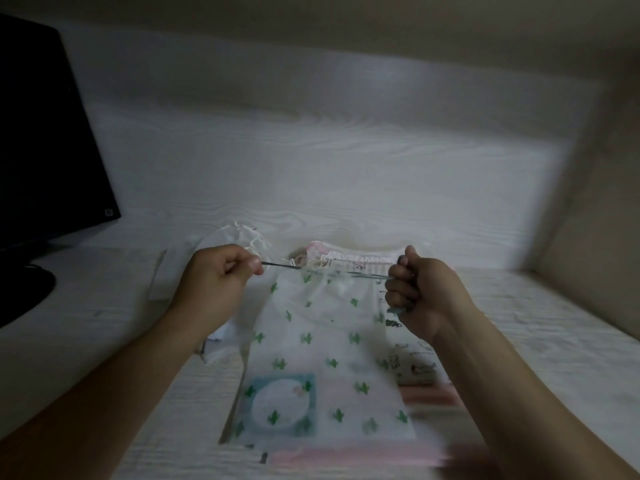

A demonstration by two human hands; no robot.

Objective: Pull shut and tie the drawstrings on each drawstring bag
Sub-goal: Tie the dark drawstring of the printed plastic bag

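A translucent bag [322,358] printed with green cacti is seen lying on the pale wood-grain surface [554,341], its mouth towards the far wall and gathered between the two hands. A dark drawstring [282,265] is stretched out sideways from the mouth. Its left end is pinched by the left hand [221,275], thumb against curled fingers. The right hand [420,292] is closed into a fist, and the right end of the drawstring is held in that grip. Both hands are raised just above the bag's top edge, well apart from each other.

Through the bag, a teal-bordered card with a white circle [278,405] can be made out near the lower left corner.

A second bag [349,259] with a pink-trimmed, ruffled mouth is partly covered by the cactus bag and shows beyond and to the right of it. A third, whitish bag [239,235] with pale cords is seen behind the left hand. A black monitor [45,140] stands on the surface at far left. The lower right of the view is blurred.
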